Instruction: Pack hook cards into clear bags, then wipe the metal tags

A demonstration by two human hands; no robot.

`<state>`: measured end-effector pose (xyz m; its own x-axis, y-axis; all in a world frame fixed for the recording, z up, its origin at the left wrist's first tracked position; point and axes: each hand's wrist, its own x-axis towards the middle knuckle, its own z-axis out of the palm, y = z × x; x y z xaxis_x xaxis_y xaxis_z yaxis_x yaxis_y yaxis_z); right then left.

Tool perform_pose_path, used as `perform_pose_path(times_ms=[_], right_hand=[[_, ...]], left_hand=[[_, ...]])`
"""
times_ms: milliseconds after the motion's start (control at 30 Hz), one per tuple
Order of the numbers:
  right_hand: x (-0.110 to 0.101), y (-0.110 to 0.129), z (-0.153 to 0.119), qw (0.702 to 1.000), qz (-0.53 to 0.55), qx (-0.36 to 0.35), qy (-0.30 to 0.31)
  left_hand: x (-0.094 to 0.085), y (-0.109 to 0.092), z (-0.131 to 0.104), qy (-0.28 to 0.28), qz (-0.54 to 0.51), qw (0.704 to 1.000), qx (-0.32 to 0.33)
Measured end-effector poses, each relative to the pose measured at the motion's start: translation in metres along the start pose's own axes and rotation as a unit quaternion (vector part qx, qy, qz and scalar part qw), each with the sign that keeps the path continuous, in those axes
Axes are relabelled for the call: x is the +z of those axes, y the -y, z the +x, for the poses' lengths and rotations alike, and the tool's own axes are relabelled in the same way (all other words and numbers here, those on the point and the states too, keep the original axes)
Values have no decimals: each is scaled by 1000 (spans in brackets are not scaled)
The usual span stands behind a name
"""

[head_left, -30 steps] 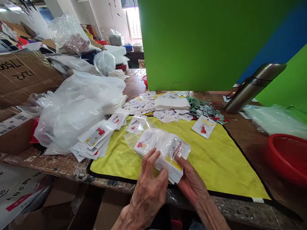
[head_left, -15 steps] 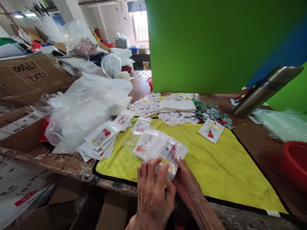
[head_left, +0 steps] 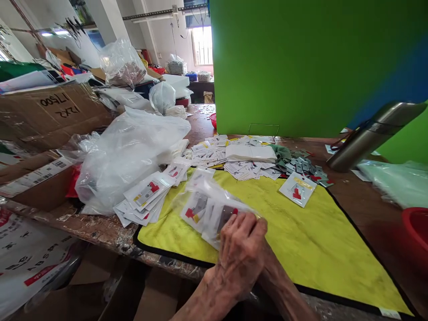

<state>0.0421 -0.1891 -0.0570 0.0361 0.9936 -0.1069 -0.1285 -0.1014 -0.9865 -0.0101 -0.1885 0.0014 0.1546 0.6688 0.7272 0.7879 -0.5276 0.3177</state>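
Packets (head_left: 203,209) in clear sleeves, each holding a small card with a red mark, sit bunched in a clear plastic bag over the near left part of the yellow cloth (head_left: 301,240). Your left hand (head_left: 242,254) covers the near end of that bundle, its fingers (head_left: 249,225) curled down over the packets and pressing them together. Your right hand lies under and behind the left one, so only its forearm shows and you cannot tell how its fingers sit.

Judging by this, you are at the gathering step: squaring a counted batch inside its bag. The next move calls for a firm pinch across the whole stack so none of the slippery sleeves fan out, with the bag mouth kept free on the side away from you.

Left of the cloth, a fanned pile of finished packets (head_left: 147,198) leans against a big white plastic bag (head_left: 127,156). Beyond the cloth lie loose printed cards (head_left: 230,160), and one single packet (head_left: 297,189) rests alone on the cloth's far right part. A steel flask (head_left: 374,136) lies tilted on the table (head_left: 364,196) further right.
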Motion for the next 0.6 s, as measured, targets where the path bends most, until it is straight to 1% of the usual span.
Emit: perform_pose_path(times_ms=[33,100,167,200,233,267,300,333,367,400,433,467,600], right_hand=[[5,-2,0,999,-28,-16,-8],[10,-1,-1,995,-87,-39,-5],[9,6,-1,988,-146,-56,19],[6,11,0,987,-147,-54,34],[2,17,1,992,-116,-40,40],[-2,24,2,998,-55,-15,41],[-6,29,3,999,34,24,31],[-9,34,4,988,135,71,14],[-10,38,5,967,227,115,-4],[-10,40,5,945,291,148,-19],[-9,40,5,933,320,166,-24],[-6,39,6,928,329,173,-21],[8,33,11,928,332,171,1]], left_hand=[[-1,-4,1,11,-15,1000,12],[-5,-10,-2,19,-20,1000,11],[-12,-12,-11,4,9,1000,-17],[-16,-11,-17,-6,35,999,-38],[-21,-9,-23,-11,65,996,-61],[-25,-6,-30,-11,94,992,-80],[-29,-2,-37,-2,116,989,-90],[-32,2,-44,10,129,987,-92],[-34,6,-50,23,130,987,-87],[-34,9,-55,31,123,989,-79],[-34,11,-59,31,108,991,-70],[-32,12,-62,26,88,994,-62],[-27,9,-67,4,-11,1000,-7]])
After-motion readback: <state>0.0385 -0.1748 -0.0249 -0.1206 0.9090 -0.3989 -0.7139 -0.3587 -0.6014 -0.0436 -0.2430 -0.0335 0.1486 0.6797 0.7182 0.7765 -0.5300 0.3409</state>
